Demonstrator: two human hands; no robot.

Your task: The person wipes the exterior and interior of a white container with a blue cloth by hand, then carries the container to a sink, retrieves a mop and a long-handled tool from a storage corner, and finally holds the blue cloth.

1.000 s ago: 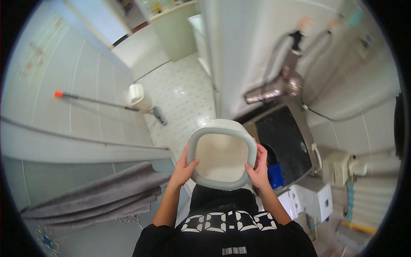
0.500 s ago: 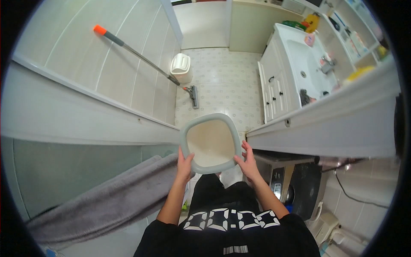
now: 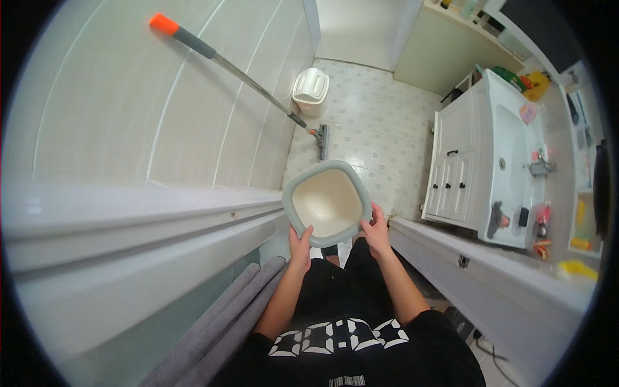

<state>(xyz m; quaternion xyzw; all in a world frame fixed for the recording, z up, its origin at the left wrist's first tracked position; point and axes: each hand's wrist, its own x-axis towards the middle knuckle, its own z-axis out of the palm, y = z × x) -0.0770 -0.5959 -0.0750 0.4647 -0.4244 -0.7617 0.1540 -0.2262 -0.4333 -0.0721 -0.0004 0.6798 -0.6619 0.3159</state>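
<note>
Bucket (image 3: 327, 201) sits clasped between left grip (image 3: 299, 248) and right grip (image 3: 378, 236).

Tub (image 3: 325, 201) between left hand (image 3: 300, 249) and right hand (image 3: 376, 235), over floor (image 3: 387, 103). Bin (image 3: 311, 91) at floor's left edge, mop head (image 3: 324, 143) just nearer, handle (image 3: 248, 80) up along wall (image 3: 209, 113). Cabinet (image 3: 454, 158) at floor's right edge, sink (image 3: 509, 129) on top, faucet (image 3: 541, 168) at sink's right edge.

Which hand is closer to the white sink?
The right hand is nearer: it holds the right side of the tub, and the sink is ahead and to its right. The left hand holds the tub's near left side, farther from the sink.
</note>
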